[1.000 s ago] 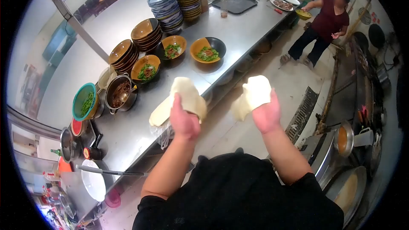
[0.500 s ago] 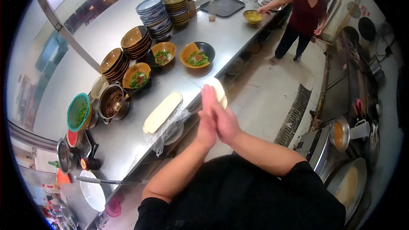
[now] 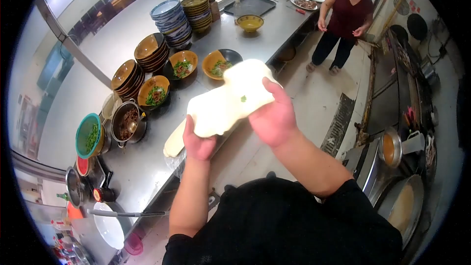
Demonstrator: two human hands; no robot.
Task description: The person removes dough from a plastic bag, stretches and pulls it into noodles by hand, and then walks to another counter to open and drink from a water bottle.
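Note:
A wide, flattened piece of pale dough [image 3: 228, 102] stretches between my two hands above the counter's edge. My left hand [image 3: 200, 142] grips its near left end, thumb on top. At the far right end, my right hand [image 3: 275, 118] holds it with the thumb over the surface. A small green bit of leaf sticks to the dough. Partly hidden beneath it, a second long dough strip [image 3: 174, 142] lies on the counter by some plastic wrap. Just beyond are brown bowls [image 3: 153, 92] with chopped greens and meat in them.
Stacked bowls [image 3: 169, 19] stand at the back of the steel counter [image 3: 142, 167]. To the left are a pot of meat [image 3: 128, 122] and a teal basin of greens [image 3: 89, 136]. A co-worker [image 3: 346, 14] stands at the far right; a wok [image 3: 405, 206] sits on the right.
My hands, pressed together before, have parted, and the dough is now spread wide between them. The yellow bowl has moved left near the tray, and the co-worker's hand has withdrawn from it.

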